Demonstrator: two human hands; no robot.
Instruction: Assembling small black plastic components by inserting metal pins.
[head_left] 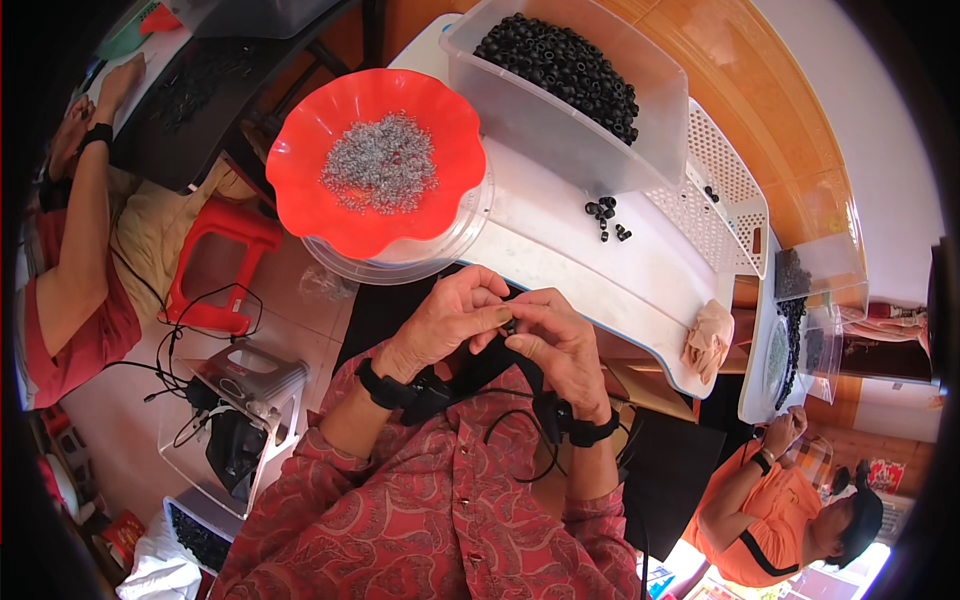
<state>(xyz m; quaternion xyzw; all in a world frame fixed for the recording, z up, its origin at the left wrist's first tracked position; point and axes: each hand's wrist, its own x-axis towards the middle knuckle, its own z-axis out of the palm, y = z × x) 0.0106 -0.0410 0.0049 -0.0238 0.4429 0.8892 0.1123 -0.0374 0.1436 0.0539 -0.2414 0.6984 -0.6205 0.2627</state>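
In front of my chest, my left hand (452, 318) and my right hand (556, 342) meet with thumbs and fingertips pinched together. A small black piece (510, 326) shows between the right fingertips, mostly covered by them. Whatever the left fingers pinch is hidden. Beyond my left hand stands a red wavy-rimmed bowl (462, 150) with a heap of tiny silvery pieces (380, 160) in it. Several loose black ring-shaped parts (603, 212) lie on the white tabletop (560, 255) beyond my right hand.
A translucent bin (560, 150) of black parts stands at the far side, beside a white perforated basket (735, 185). A crumpled beige cloth (708, 340) lies at the table's right end. A red stool (215, 260) is at left. Other people (790, 515) work on both sides.
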